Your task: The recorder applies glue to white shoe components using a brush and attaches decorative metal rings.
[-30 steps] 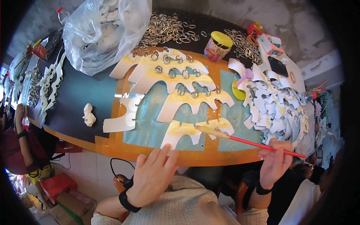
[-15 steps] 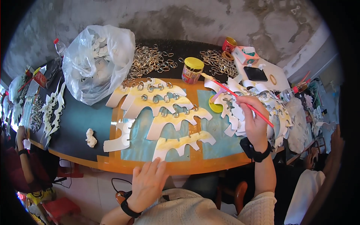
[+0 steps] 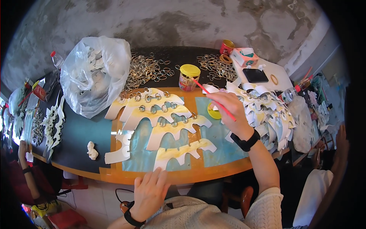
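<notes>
In the head view, the right hand [image 3: 228,108] pinches a thin, glossy red brush [image 3: 204,88] between closed fingers, its tip at the front of a squat, yellow-lidded tub [image 3: 188,84] near the far edge of the bench [image 3: 85,129]; whether the tip is inside cannot be told. The left hand [image 3: 150,191] lies back upward at the near edge, fingers slightly spread and gripping nothing, their tips at the lower left end of a strip [image 3: 172,154]. This strip, white and flat, scalloped below and slotted above, lies close to the near edge, smeared yellow along its upper part. Behind it lie ringed strips [image 3: 164,132] of like shape, oval metal rings upright along them. A plain piece [image 3: 119,154] and a knobbly white lump [image 3: 92,151] lie to their left. Toward the right end rises a heap [image 3: 267,118] of curled pieces. Shiny loops [image 3: 146,70] pile along the far edge beside a crinkled, see-through bag [image 3: 76,91]. Blue sheet [image 3: 225,150] and amber tape [image 3: 197,168] cover part of the dark, curved top. Beyond stands a blotchy grey wall [image 3: 160,26].
</notes>
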A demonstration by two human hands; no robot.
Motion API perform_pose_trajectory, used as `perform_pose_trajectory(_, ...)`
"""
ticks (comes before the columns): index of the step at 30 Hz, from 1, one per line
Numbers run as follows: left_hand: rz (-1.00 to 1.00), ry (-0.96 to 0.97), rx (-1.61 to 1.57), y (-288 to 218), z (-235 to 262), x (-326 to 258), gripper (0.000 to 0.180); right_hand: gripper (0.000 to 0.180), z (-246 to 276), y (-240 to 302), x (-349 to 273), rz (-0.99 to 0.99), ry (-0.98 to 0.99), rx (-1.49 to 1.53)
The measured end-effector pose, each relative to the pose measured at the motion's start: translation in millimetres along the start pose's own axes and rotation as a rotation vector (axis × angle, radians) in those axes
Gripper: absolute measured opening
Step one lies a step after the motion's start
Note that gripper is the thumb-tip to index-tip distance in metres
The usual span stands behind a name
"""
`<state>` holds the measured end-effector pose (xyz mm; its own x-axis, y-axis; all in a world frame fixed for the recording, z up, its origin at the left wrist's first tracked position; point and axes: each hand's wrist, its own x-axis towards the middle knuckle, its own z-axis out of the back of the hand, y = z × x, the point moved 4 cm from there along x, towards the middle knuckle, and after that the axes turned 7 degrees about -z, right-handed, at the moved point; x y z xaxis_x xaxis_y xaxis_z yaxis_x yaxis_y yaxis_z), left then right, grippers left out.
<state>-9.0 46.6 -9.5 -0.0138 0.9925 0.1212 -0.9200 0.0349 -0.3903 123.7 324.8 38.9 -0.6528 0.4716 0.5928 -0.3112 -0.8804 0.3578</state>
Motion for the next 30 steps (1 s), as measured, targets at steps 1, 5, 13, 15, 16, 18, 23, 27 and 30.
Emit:
perform_pose_trajectory(1,0.002,0.007,-0.002,-0.1,0.1,0.3,0.052,0.031,2.2,0.5,-0.3,-0.003,-0.003,-0.004)
perform_pose_trajectory(5,0.023,0.003,0.016,1.7,-0.7,-3.2,0.051,0.029,-3.3,-28.3,1.8,-0.273,0.043,0.060)
perform_pose_trajectory(13,0.017,0.028,0.010,-0.1,-1.8,0.2,0.051,0.013,-28.1,-150.2,49.4,-0.550,0.177,-0.176)
perform_pose_trajectory(15,0.024,0.027,0.014,0.0,-2.3,0.1,0.051,0.010,-43.3,-161.5,57.6,-0.541,0.244,-0.246)
perform_pose_trajectory(16,0.033,0.033,0.007,-0.3,-2.3,0.5,0.050,0.008,-48.6,-166.8,59.9,-0.528,0.270,-0.281)
perform_pose_trajectory(18,0.053,0.041,0.000,-0.8,-2.4,-0.2,0.050,0.009,-57.6,-168.4,63.9,-0.482,0.325,-0.339)
perform_pose_trajectory(23,0.057,0.035,-0.021,-0.1,-1.3,-2.8,0.049,0.012,-71.0,-176.4,67.5,-0.410,0.458,-0.342)
perform_pose_trajectory(27,0.063,-0.018,-0.093,14.9,-3.0,-0.6,0.046,0.015,-77.6,-177.1,77.2,-0.254,0.624,-0.515)
perform_pose_trajectory(30,0.166,-0.164,-0.087,24.7,2.7,1.0,0.044,0.014,-69.8,-170.9,79.5,-0.151,0.574,-0.570)
